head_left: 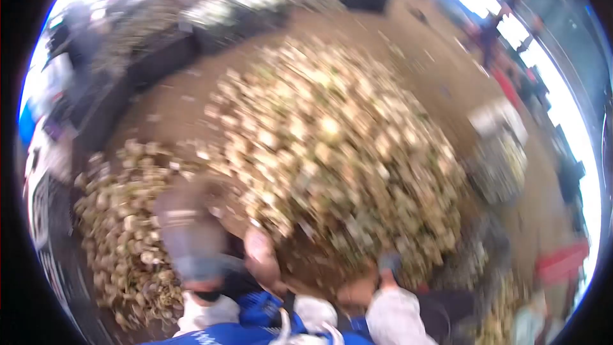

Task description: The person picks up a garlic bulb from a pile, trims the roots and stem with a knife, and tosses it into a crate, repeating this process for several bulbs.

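Observation:
My left hand (191,233), in a grey-brown glove with a white sleeve, is strongly smeared by motion. It is over the right edge of a smaller heap of pale bulbs (124,236) that look like garlic. Whether it holds anything is hidden by the blur. A much larger heap of the same bulbs (338,134) fills the middle of the view. At its near edge is my right hand (388,262), in a bluish-grey glove below a white sleeve. Its fingers are too blurred to make out.
Bare skin of a leg or foot (260,252) shows between my hands. Dark crates (163,61) line the left and back. A filled mesh sack (498,166) stands to the right, with a red object (562,260) nearer me. Blurred people (495,32) are at the far right.

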The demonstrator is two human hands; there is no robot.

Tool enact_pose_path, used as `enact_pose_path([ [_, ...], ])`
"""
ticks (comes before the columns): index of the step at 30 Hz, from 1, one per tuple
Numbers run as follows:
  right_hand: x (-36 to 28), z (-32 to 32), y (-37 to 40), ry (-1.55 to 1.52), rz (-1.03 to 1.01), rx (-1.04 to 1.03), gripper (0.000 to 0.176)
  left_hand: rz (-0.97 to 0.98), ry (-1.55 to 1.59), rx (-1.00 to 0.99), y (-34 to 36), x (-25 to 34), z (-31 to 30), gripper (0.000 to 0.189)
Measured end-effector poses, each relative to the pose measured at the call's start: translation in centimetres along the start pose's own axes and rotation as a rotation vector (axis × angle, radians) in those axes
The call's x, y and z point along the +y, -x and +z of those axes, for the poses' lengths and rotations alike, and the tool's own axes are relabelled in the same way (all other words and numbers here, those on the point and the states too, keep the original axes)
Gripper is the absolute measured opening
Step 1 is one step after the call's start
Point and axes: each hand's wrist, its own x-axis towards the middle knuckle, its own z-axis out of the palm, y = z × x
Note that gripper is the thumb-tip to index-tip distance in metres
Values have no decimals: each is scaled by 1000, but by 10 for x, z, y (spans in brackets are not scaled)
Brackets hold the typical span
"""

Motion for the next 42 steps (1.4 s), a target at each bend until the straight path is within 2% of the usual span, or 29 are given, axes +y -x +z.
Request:
enact_pose_path([
  [1,11,83,-46,96,-29,139,26,-98,-69,-119,6,-12,25,21],
  [2,5,26,-14,-474,217,33,28,-205,-66,-185,13,-34,46,25],
  [3,0,2,-22,-815,520,76,33,-308,-18,-202,15,-66,62,28],
  [4,3,-12,-21,-1162,843,87,38,-255,-93,-278,20,-79,71,29],
  [5,-5,-101,10,-1172,1046,19,31,-638,21,-149,25,-97,83,29],
  [7,-1,-66,-8,-1110,901,52,29,-843,121,-29,53,-165,77,30],
  [9,-4,-49,-17,-985,737,44,28,-1186,404,52,72,-212,67,25],
  [10,-8,-44,-23,-947,687,41,27,-1169,413,57,75,-229,60,25],
  [13,-13,-45,-20,-920,621,56,25,-801,-404,-450,70,-246,44,18],
  [14,-14,-49,-21,-945,608,76,25,-787,-403,-456,65,-251,47,18],
  [16,-18,-60,-15,-1044,587,132,24,-843,-443,-267,59,-231,58,25],
  [17,-21,-69,-12,-1143,598,162,23,-694,-453,-275,59,-218,61,23],
  [18,-23,-82,-8,-1259,588,209,23,-815,-372,-298,65,-247,59,28],
  [19,-26,-101,0,-1392,562,250,23,-829,-468,-445,58,-243,64,30],
  [21,-35,-149,23,-1644,399,277,23,-836,-556,-603,60,-232,77,32],
  [23,-48,-187,50,-1752,81,310,29,-466,-454,-676,73,-225,84,30],
  [24,-55,-203,62,-1774,-94,338,37,-480,-452,-691,73,-230,84,30],
  [26,-69,-219,84,-1520,-340,571,41,-394,-193,-573,81,-245,84,27],
  [28,-65,-257,108,-1595,-485,406,41,-471,-126,-447,68,-214,80,25],
  [29,-57,-278,120,-1458,-563,521,39,-787,368,-398,59,-213,79,27],
  [30,-49,-293,128,-1313,-641,626,39,-741,362,-351,60,-203,74,26],
  [31,-43,-293,127,-1108,-623,753,38,-438,-3,-443,45,-149,81,28],
  [32,-39,-288,125,-895,-615,867,37,-374,-82,-472,43,-149,71,32],
  [33,-38,-283,126,-906,-574,842,37,-483,-51,-278,59,-190,56,35],
  [34,-38,-281,126,-795,-602,826,36,-379,-521,-634,43,-149,60,37],
  [36,-38,-280,125,-686,-622,804,36,-182,-416,-555,51,-178,53,41],
  [37,-40,-280,126,-627,-614,786,37,-189,-418,-566,56,-183,50,41],
  [39,-43,-280,127,-547,-617,772,40,-562,-188,-494,60,-177,53,45],
  [42,-44,-276,127,-482,-596,732,41,-534,-134,-547,68,-196,49,44],
])
